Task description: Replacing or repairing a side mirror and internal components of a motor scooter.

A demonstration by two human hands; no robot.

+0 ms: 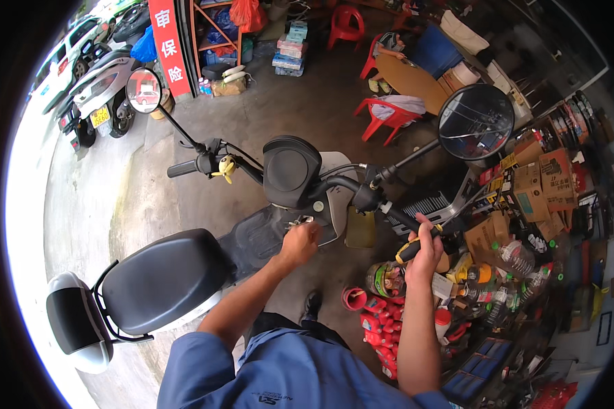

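A scooter with a black seat [157, 286] stands crosswise before me. My left hand [297, 244] is closed on small metal keys [300, 222] at the front panel, below the round black pad [286, 167]; its fingertips are partly hidden. My right hand [421, 255] grips a yellow-and-black tool handle [408, 251] beside the right handlebar [401, 216]. The tool's tip is too small to make out. A small yellow figure [226, 167] hangs by the left grip [182, 168].
Cardboard boxes [525, 187], plastic bottles [515, 255] and red containers [382, 334] crowd the right. Behind are red chairs [382, 126], a wooden table [402, 85] and a seated person [389, 51], partly hidden. Parked scooters [99, 88] stand at the upper left.
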